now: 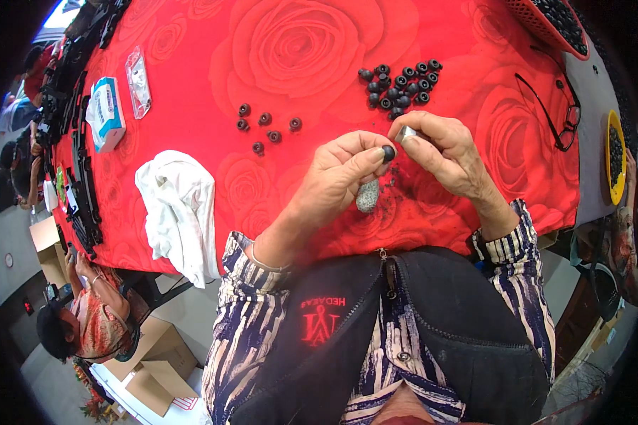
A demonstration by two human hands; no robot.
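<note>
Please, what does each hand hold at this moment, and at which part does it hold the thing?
The left hand pinches a small black round part between its fingertips, by the sides. The right hand grips a small silver metal tool near one end.

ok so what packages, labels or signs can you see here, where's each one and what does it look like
Small carton: on the red rose tablecloth, far left; boxy, white and light blue.
Clear plastic bag: just right of the carton; flat, see-through, oblong.
Cardboard boxes: on the floor, lower left; brown, one with a red and white label.
Printed emblem: on the person's black vest; red.
</note>
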